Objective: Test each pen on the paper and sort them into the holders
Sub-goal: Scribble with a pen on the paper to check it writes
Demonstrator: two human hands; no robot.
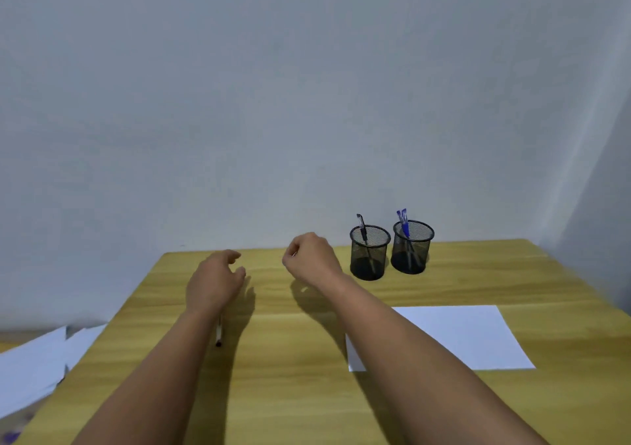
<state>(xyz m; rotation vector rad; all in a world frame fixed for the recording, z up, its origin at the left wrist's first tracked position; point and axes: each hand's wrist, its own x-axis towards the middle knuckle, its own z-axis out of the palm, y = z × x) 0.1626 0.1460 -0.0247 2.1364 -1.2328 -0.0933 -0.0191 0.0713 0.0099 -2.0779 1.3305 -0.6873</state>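
My right grip [309,256] pinches something thin near the tabletop's [273,393] far edge; left grip [215,284] hangs spread over a pen [219,335].

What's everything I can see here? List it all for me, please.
Black wire-mesh pen holders: two, black, back right of the table; left one, right one.
Black-capped pen: one, in the left holder.
Blue-capped pens: seemingly two, in the right holder.
Black-tipped pen: one, lying on the table, partly under the left forearm.
White paper sheet: one, right of centre.
Loose white papers: several, off the table's left edge.
Yellow wooden table: one.
Left hand: fingers relaxed, empty.
Right hand: curled, apparently pinching something small.
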